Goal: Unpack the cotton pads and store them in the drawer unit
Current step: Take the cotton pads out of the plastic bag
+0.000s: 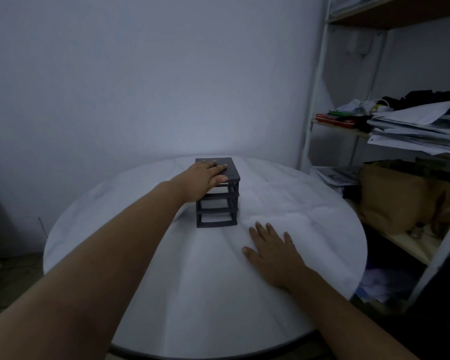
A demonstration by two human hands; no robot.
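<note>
The left hand (205, 178) is lying open and flat on the top panel of the dark drawer unit (220, 201), its fingers spreading across the lid and its thumb hanging over the front edge; it is gripping nothing. The left forearm is stretching out long from the lower left corner, crossing the table and covering the unit's left front corner. The right hand (272, 249) is resting palm down with fingers splayed on the white round table (146, 255), just in front and to the right of the unit, not touching it and holding nothing. The drawer unit is standing upright toward the far middle of the table, its three front openings showing dark, so whether drawers are sitting inside cannot be told. No cotton pads can be made out in the dim light. To the right, a shelving rack (317, 100) is carrying stacked papers (413, 131) and a brown paper bag (395, 193), well apart from both hands.
</note>
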